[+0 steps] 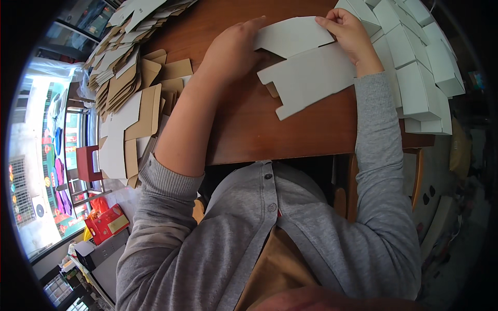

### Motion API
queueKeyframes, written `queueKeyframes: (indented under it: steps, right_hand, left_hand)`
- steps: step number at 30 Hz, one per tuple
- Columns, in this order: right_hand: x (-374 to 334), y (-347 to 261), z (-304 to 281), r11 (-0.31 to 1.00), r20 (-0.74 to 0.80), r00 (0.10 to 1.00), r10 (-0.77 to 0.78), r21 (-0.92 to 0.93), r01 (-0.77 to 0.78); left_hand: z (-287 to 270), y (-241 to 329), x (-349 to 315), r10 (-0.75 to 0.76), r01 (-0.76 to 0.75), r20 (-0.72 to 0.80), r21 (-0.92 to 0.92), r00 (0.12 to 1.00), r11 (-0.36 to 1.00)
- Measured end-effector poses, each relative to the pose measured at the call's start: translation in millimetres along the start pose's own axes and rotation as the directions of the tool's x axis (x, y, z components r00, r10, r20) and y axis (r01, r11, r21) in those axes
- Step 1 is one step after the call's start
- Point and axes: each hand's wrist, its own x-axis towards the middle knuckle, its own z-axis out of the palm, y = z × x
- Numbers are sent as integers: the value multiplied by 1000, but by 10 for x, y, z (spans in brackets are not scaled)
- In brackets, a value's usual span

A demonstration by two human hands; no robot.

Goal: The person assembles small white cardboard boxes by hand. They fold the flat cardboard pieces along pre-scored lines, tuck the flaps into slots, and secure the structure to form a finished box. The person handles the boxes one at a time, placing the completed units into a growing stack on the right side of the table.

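A partly folded white cardboard box blank (316, 78) is between my hands at the far side of the table. Its far panel stands raised, while the near panel with notched flaps slants toward me. My right hand (346, 39) pinches the raised panel's right end between thumb and fingers. At the opposite end, my left hand (233, 52) curls around the panel's left edge; its fingertips are partly hidden. A bit of brown inner cardboard shows at the near panel's left flap.
Flat box blanks, white and brown, lie in a tall pile (116, 67) on the left, with more blanks (140, 114) nearer me. Folded white boxes (417, 88) are stacked along the right edge. The brown wooden table (280, 135) ends just before my body.
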Motion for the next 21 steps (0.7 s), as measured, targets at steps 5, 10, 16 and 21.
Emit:
queueKeyframes:
  steps: [5, 10, 16, 21]
  right_hand:
    - [-219, -595, 137, 936, -142, 959, -244, -293, 194]
    - [-620, -1146, 305, 774, -108, 913, -393, -576, 265]
    - [-679, -1156, 204, 669, 152, 890, -431, -607, 428]
    - [-678, -1188, 190, 679, 183, 933, -310, -645, 352]
  left_hand:
    - [-27, -70, 45, 96, -57, -186, 201, 978, 978]
    - [-58, -105, 109, 149, -69, -282, 276, 948, 959]
    - [-173, -77, 165, 240, -153, -354, 257, 904, 954]
    - [-227, -182, 116, 207, -154, -188, 265, 960, 952]
